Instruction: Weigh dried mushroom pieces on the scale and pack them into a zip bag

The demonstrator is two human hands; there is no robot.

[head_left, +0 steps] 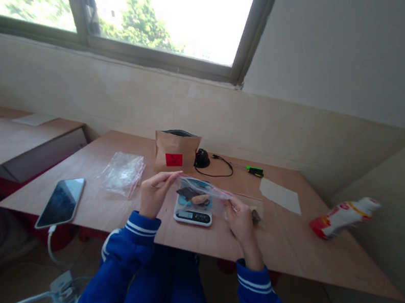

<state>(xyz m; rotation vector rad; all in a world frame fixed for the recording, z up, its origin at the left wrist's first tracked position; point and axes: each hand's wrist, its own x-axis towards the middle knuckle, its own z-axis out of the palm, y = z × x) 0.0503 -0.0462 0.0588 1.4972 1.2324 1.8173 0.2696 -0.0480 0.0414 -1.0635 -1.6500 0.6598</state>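
Observation:
My left hand (156, 191) pinches one top corner of a clear zip bag (217, 204), and my right hand (240, 221) pinches the other. The bag is stretched between them above a small white digital scale (193, 217). Dark and light brown dried pieces (200, 199) show through or beside the bag over the scale's pan; I cannot tell whether they are inside it. Just behind the left hand stands an open brown paper pouch (175, 151) with a red label. Partly behind the right hand lies another clear bag (255, 204) with a brown piece in it.
Left on the table are a stack of clear zip bags (123, 173) and a phone (61, 203) with a white cable at the edge. Behind sit a black round device with cord (202, 159) and a screwdriver (255, 172). Paper (280, 195) and a tilted white-and-red bottle (344, 217) are right.

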